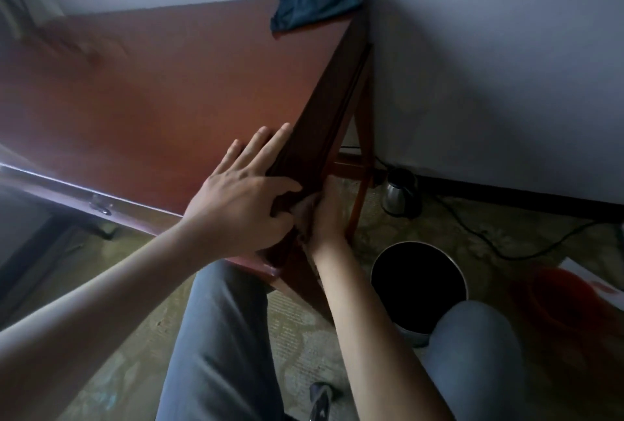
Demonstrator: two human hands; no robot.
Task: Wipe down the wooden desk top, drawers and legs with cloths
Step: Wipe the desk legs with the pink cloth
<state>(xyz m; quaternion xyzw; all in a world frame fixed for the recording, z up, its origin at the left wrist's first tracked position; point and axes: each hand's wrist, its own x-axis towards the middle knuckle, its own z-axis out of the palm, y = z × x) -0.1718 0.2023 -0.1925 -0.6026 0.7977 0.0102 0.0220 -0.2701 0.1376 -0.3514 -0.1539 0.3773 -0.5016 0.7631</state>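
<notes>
Wooden and reddish-brown, the desk [162, 89] stands in the corner against the wall, and we are crouched at its right end. We lay our left hand [243, 197] flat on the top near the edge, probably to steady ourselves; its fingers [270, 140] are straight and a little spread, and the thumb lies across the side panel. Our right hand [320, 214] is against the side just under the edge, near the front leg [304, 278]. Its fingers are hidden, so we cannot tell if they pinch a cloth. One dark blue cloth [317, 5] lies crumpled on the far corner of the top, well apart from both hands. We judge the side is being wiped now.
</notes>
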